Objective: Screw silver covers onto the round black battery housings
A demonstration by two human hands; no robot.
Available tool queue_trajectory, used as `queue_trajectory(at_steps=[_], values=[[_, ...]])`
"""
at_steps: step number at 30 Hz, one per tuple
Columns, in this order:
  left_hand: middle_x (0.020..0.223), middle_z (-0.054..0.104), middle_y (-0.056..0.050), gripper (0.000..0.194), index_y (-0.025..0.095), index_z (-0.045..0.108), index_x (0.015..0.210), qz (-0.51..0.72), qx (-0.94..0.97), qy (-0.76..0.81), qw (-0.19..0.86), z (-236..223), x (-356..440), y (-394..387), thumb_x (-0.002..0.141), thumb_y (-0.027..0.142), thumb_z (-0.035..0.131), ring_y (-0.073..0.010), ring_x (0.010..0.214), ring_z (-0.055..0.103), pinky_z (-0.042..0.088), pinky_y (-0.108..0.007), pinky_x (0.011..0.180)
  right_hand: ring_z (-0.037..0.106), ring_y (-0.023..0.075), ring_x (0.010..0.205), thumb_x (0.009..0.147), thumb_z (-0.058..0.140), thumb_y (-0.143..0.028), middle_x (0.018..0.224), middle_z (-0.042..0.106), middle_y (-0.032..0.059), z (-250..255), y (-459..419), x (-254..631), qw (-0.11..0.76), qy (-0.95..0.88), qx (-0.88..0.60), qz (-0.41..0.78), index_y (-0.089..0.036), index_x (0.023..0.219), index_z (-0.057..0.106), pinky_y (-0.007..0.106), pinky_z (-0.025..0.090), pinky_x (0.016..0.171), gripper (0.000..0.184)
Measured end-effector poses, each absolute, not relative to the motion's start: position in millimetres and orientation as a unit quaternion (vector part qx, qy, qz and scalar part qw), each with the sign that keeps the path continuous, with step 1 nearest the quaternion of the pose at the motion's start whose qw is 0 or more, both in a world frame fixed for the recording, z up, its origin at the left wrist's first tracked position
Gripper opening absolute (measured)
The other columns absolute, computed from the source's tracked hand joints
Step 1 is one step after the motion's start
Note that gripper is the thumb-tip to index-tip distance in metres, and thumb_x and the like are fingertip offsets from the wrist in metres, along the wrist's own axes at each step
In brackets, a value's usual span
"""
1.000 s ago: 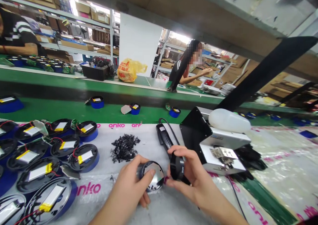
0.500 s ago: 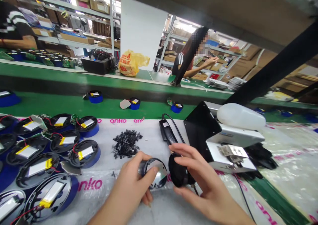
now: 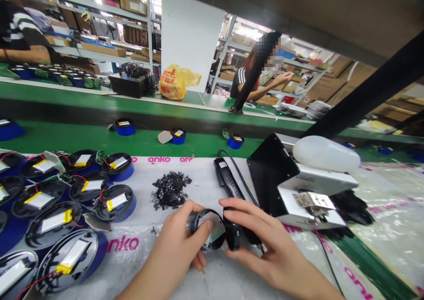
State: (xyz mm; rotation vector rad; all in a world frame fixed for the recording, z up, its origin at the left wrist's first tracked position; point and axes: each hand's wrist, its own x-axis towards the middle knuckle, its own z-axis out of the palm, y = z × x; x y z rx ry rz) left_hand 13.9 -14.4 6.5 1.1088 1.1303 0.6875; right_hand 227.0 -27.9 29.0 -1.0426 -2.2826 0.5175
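Observation:
My left hand (image 3: 175, 242) is closed around a small round dark housing (image 3: 217, 231) with a shiny silver disc inside, its thumb resting on the face. Between the fingers and thumb of my right hand (image 3: 268, 238) is a round black cap (image 3: 233, 234), turned edge-on. Cap and housing are side by side, very close; whether they touch I cannot tell. Just behind them lies a black electric screwdriver (image 3: 227, 176) with a cable. A heap of small black plastic pieces (image 3: 170, 189) sits beyond my left hand.
Several blue round housings (image 3: 126, 174) with batteries and red wires crowd the left. A silver-and-black machine (image 3: 309, 207) stands at right beside a slanted black post (image 3: 367, 81). More housings (image 3: 179, 138) rest on the green strip (image 3: 205, 147). Two people work across from me.
My right hand has brought the black cap slightly closer to the housing and turned it more edge-on. My left hand keeps its grip, and the view has shifted a little.

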Motion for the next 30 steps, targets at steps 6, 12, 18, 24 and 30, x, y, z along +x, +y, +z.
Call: queue_trajectory(at_steps=[6, 12, 18, 24, 30], values=[[0.061, 0.064, 0.006, 0.029, 0.022, 0.050, 0.100, 0.314, 0.469, 0.438, 0.699, -4, 8, -9, 0.088, 0.045, 0.062, -0.0122, 0.039, 0.064, 0.047, -0.016, 0.036, 0.054, 0.0227, 0.134, 0.090, 0.070, -0.022, 0.150, 0.052, 0.0024, 36, -27, 218, 0.241, -0.852, -0.407, 0.224, -0.041, 0.146, 0.046, 0.038, 0.048, 0.111, 0.064], [0.086, 0.075, -0.007, 0.034, 0.018, 0.054, 0.110, 0.281, 0.376, 0.299, 0.831, 1, -19, 2, 0.085, 0.036, 0.070, -0.0185, 0.069, 0.077, 0.061, -0.029, 0.068, 0.054, 0.0243, 0.135, 0.084, 0.078, -0.029, 0.150, 0.054, 0.0003, 50, -12, 206, 0.166, -0.855, -0.413, 0.267, -0.039, 0.147, 0.046, 0.039, 0.045, 0.114, 0.071], [0.092, 0.074, -0.009, 0.034, 0.015, 0.057, 0.117, 0.271, 0.336, 0.248, 0.867, 4, -30, 7, 0.085, 0.017, 0.068, -0.0228, 0.075, 0.079, 0.060, -0.036, 0.079, 0.061, 0.0261, 0.128, 0.077, 0.084, -0.030, 0.140, 0.063, 0.0022, 50, 3, 204, 0.139, -0.878, -0.365, 0.277, -0.036, 0.142, 0.055, 0.039, 0.050, 0.109, 0.071], [0.096, 0.071, -0.008, 0.032, 0.014, 0.060, 0.114, 0.277, 0.325, 0.232, 0.874, -1, -29, 8, 0.082, 0.011, 0.065, -0.0208, 0.073, 0.078, 0.059, -0.037, 0.080, 0.061, 0.0279, 0.126, 0.077, 0.083, -0.019, 0.143, 0.060, 0.0019, 51, 2, 201, 0.125, -0.878, -0.381, 0.261, -0.040, 0.145, 0.049, 0.043, 0.050, 0.110, 0.078], [0.131, 0.054, -0.011, 0.044, 0.016, 0.065, 0.110, 0.290, 0.333, 0.229, 0.868, 1, -30, 8, 0.068, 0.006, 0.073, -0.0197, 0.075, 0.078, 0.061, -0.038, 0.081, 0.066, 0.0286, 0.120, 0.072, 0.085, -0.013, 0.138, 0.064, 0.0014, 55, 2, 197, 0.131, -0.879, -0.367, 0.276, -0.039, 0.141, 0.054, 0.044, 0.052, 0.108, 0.080]])
